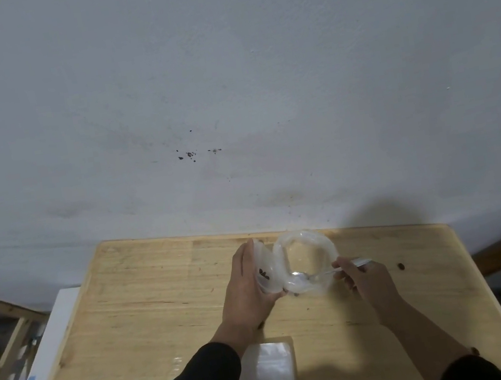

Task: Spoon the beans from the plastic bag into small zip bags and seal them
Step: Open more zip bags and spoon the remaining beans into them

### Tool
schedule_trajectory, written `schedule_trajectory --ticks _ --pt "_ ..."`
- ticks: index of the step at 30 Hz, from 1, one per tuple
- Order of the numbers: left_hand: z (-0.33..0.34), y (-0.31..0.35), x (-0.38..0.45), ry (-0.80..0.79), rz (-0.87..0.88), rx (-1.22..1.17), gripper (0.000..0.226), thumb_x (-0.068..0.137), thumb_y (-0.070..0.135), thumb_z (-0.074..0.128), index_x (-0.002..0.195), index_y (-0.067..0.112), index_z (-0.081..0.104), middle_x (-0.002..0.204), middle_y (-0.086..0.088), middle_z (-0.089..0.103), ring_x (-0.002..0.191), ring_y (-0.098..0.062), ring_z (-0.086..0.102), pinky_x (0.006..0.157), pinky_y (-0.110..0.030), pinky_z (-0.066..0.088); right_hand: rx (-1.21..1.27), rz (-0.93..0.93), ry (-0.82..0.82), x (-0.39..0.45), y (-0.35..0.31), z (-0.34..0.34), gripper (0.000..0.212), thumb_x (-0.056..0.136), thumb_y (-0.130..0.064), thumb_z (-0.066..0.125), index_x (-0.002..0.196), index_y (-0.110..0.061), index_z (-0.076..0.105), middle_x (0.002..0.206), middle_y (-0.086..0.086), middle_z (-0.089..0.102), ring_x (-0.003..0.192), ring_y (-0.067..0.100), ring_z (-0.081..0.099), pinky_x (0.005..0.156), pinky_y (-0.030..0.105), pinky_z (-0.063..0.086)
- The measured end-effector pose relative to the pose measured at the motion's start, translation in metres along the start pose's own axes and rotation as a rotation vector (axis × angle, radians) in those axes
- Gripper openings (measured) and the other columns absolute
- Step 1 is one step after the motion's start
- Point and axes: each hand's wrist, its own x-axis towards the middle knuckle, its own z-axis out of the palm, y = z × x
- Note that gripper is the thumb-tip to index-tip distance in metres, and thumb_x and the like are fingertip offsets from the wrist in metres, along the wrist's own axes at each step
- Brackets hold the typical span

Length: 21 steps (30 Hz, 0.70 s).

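Now mid-transfer: left hand (244, 286) grips a small zip bag (265, 273) upright, a few dark beans (263, 274) visible inside. Right hand (359, 274) pinches the spoon (302, 277) handle, bowl inside the rolled-open plastic bag (306, 259) on the counter (147, 291). Plastic bag looks nearly empty. One bean (401, 266) lies loose near the right hand. More zip bags (268, 371) lie near the front edge; fill state unclear. Sealing appears outstanding.

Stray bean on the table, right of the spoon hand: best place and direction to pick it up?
Pinch the stray bean across its short sides with two fingertips, coming straight down from above. It is small, lies flat on bare table and touches nothing, so no side approach gets under it. The right hand is nearest but grips the spoon.
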Motion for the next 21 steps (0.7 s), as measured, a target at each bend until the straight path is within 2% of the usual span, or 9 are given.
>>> schedule_trajectory --ticks 4,8,12,16,21 --pt "-0.001 0.0 0.002 0.005 -0.014 -0.003 0.107 0.063 0.03 0.086 0.146 0.02 0.019 0.141 0.009 0.025 0.109 0.02 0.013 0.074 0.015 0.018 0.052 -0.005 0.026 0.003 -0.005 -0.007 0.019 0.09 -0.019 0.06 0.08 -0.01 0.073 0.065 0.005 0.069 0.047 0.008 0.048 0.042 0.018 0.039" --pt "0.001 0.0 0.001 0.011 -0.023 -0.009 0.11 0.062 0.031 0.086 0.146 0.023 0.016 0.143 0.012 0.023 0.114 0.016 0.015 0.076 0.014 0.019 0.079 -0.034 0.059 0.008 -0.009 -0.009 0.017 0.09 -0.017 0.058 0.082 -0.012 0.072 0.065 0.003 0.069 0.049 0.009 0.049 0.04 0.015 0.037" --pt "0.002 0.0 0.001 0.014 -0.017 0.008 0.112 0.061 0.033 0.086 0.147 0.023 0.015 0.142 0.013 0.021 0.114 0.02 0.011 0.076 0.014 0.019 0.095 -0.048 0.1 0.011 -0.01 -0.008 0.017 0.09 -0.017 0.058 0.079 -0.016 0.071 0.063 0.0 0.068 0.046 0.006 0.048 0.04 0.015 0.037" --pt "0.001 0.004 0.001 0.029 -0.019 -0.001 0.111 0.062 0.035 0.086 0.147 0.024 0.015 0.136 0.022 0.018 0.116 0.017 0.011 0.076 0.014 0.019 0.111 -0.063 0.109 0.013 -0.01 -0.012 0.02 0.092 -0.014 0.055 0.077 -0.017 0.069 0.064 0.002 0.065 0.049 0.009 0.046 0.039 0.016 0.034" --pt "0.004 0.01 0.001 0.027 -0.019 -0.04 0.11 0.062 0.032 0.086 0.146 0.021 0.017 0.127 0.027 0.014 0.112 0.023 0.01 0.078 0.014 0.018 0.04 -0.115 0.088 0.018 -0.011 -0.017 0.022 0.094 -0.012 0.052 0.079 -0.011 0.069 0.059 0.002 0.06 0.04 0.001 0.044 0.037 0.013 0.032"
